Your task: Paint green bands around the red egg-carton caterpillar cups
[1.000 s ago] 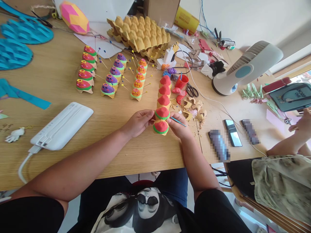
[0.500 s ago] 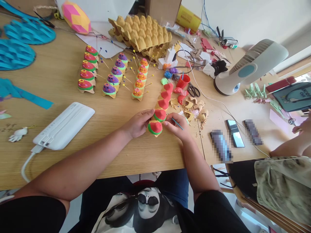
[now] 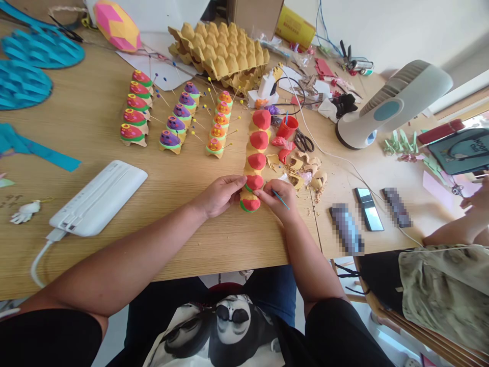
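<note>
Between my hands is an egg-carton strip point(image 3: 256, 162) whose several bumps are capped with red clay; the two nearest me also carry green clay round the base. My left hand point(image 3: 223, 196) grips its left side near the second bump, thumb on top. On the other side, my right hand point(image 3: 278, 199) pinches the strip near the same spot, with a thin blue stick point(image 3: 280, 199) lying across its fingers. Further left stand finished-looking strips: a pink one point(image 3: 134, 117), a purple one point(image 3: 176, 123) and an orange one point(image 3: 218, 131), with faces and ball-headed pins.
Behind the strips lie egg trays point(image 3: 225, 48). To the right are a red cup point(image 3: 287, 127), black scissors point(image 3: 304, 142), carton scraps point(image 3: 311, 171), a white fan point(image 3: 389, 107) and phones point(image 3: 369, 209). A white power bank point(image 3: 99, 199) lies left. Another person's arm point(image 3: 454, 227) rests at far right.
The strip has been tilted so its red caps face me more and its far end stands higher. Both hands keep their hold, shifted slightly.
</note>
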Motion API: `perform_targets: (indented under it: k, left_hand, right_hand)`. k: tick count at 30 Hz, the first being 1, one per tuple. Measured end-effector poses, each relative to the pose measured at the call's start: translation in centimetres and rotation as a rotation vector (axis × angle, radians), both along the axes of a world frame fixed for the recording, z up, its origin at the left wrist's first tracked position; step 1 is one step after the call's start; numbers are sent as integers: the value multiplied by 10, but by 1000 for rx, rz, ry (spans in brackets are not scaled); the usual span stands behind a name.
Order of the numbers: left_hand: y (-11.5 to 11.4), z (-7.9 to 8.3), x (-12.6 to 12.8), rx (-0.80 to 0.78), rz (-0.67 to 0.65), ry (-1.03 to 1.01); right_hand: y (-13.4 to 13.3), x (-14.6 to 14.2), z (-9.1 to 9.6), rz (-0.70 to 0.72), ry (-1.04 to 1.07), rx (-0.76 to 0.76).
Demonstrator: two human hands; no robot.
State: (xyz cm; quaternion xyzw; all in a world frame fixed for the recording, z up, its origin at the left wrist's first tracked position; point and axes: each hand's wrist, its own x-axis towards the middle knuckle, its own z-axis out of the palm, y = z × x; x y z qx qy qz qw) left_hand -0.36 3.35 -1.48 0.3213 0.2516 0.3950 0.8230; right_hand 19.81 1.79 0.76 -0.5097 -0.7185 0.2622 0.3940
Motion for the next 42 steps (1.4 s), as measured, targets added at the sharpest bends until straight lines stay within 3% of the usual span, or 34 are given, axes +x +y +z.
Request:
perform_targets:
  k: [5, 10, 13, 17, 21, 28, 33, 42]
  left_hand:
    - [0, 3, 0, -23, 22, -28]
    - [3, 4, -1, -44, 89, -44]
    - [4, 5, -2, -54, 89, -51]
    - [4, 6, -2, -47, 63, -44]
    - [3, 8, -4, -32, 34, -49]
    - [3, 11, -4, -60, 26, -69]
    - [3, 11, -3, -72, 44, -39]
    - [3, 9, -2, -73, 19, -116]
  right_hand:
    - [-1, 3, 3, 4, 80, -38]
    - [-1, 7, 3, 0, 484, -130]
    - [0, 7, 3, 77, 666, -222]
    - [-3, 6, 5, 205, 677, -377]
    - [-4, 8, 5, 168, 659, -449]
    - [3, 7, -6, 78, 781, -326]
    - [-4, 2, -6, 35, 702, -355]
    - [-9, -11, 3, -4, 512, -123]
